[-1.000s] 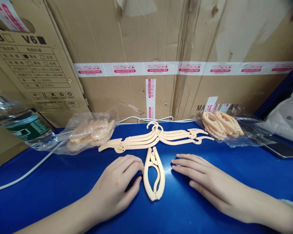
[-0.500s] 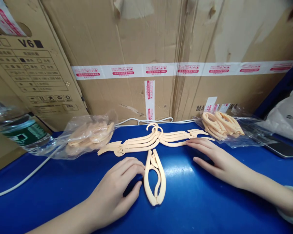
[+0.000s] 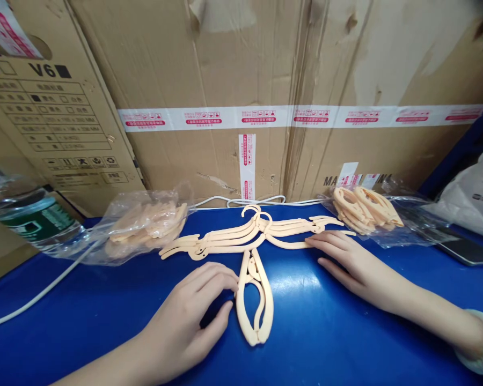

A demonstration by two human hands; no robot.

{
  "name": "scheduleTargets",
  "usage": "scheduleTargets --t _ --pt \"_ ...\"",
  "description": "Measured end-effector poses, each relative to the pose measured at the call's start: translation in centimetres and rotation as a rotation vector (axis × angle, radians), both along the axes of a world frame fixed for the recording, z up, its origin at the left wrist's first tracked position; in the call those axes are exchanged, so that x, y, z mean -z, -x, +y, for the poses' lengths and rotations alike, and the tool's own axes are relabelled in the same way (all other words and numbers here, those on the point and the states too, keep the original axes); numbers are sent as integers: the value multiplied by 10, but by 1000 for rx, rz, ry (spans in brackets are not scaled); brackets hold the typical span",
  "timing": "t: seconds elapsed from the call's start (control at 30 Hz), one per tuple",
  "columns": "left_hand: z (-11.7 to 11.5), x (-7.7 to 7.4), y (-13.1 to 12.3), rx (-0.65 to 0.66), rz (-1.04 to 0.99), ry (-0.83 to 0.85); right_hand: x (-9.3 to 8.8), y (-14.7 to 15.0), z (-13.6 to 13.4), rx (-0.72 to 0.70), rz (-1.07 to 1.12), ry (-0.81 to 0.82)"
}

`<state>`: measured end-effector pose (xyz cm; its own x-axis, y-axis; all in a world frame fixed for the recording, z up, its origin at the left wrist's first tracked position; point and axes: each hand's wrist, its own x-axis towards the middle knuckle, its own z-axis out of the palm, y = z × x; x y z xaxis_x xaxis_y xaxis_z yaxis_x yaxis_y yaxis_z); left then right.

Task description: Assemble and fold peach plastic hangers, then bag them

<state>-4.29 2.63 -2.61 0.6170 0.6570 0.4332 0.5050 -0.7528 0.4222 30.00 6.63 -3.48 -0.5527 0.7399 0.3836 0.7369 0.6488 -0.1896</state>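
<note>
A cream folding hanger (image 3: 269,300), folded into a narrow loop, lies on the blue table in front of me. My left hand (image 3: 197,303) rests at its left side with bent fingers, the fingertips touching its edge and the thumb apart; nothing is gripped. Beyond it, several unfolded cream hangers (image 3: 229,236) lie nested in a row, their arms spread left and right and their hooks pointing away. My right hand (image 3: 356,268) has its fingers stretched out, with the fingertips on the right arm of the nearest unfolded hanger (image 3: 287,245). That arm sits a little apart from the others.
Plastic bags of folded hangers lie at the left (image 3: 148,225) and right (image 3: 366,209). A water bottle (image 3: 36,214), white cable (image 3: 44,295), phone (image 3: 467,246) and white bag (image 3: 473,187) are nearby. Large cardboard boxes (image 3: 209,64) stand behind the table.
The right arm and hook of the nearest unfolded hanger have shifted slightly toward me and to the right, under my right fingertips. My left hand has barely moved beside the folded hanger.
</note>
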Motion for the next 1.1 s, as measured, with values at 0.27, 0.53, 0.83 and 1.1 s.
scheduleTargets --t 0.27,0.53,0.83,1.1 --pt "-1 2 2 -17 -50 6 8 -4 8 -1 99 47" --pt "4 6 6 -134 -101 81 -2 -2 6 63 196 122" --pt "17 7 8 -376 -275 496 -5 -13 10 158 336 -38" --pt "21 16 4 -460 -633 582 -7 -4 -4 50 287 77"
